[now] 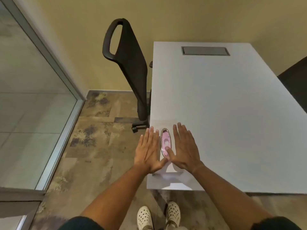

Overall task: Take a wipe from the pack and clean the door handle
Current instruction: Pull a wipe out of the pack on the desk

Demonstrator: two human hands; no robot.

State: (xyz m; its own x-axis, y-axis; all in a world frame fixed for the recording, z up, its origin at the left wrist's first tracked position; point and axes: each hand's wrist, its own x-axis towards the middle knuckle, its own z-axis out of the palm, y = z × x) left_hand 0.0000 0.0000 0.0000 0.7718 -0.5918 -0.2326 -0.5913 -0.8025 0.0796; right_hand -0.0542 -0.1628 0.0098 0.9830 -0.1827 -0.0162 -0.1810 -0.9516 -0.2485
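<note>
A white wipe pack [166, 168] with a pink oval lid [165, 142] lies at the near left corner of the white table [232, 113]. My left hand [147, 151] rests flat over the pack's left side, fingers spread. Flat on the pack's right side is my right hand [184, 149], its thumb touching the near end of the pink lid. Neither hand holds a wipe. No door handle shows in the head view.
A black office chair [127, 63] stands left of the table against the yellow wall. A glass partition with a metal frame [54, 63] runs along the left. A grey cable hatch [205, 50] sits at the table's far end. A dark chair [295, 83] is at the right edge.
</note>
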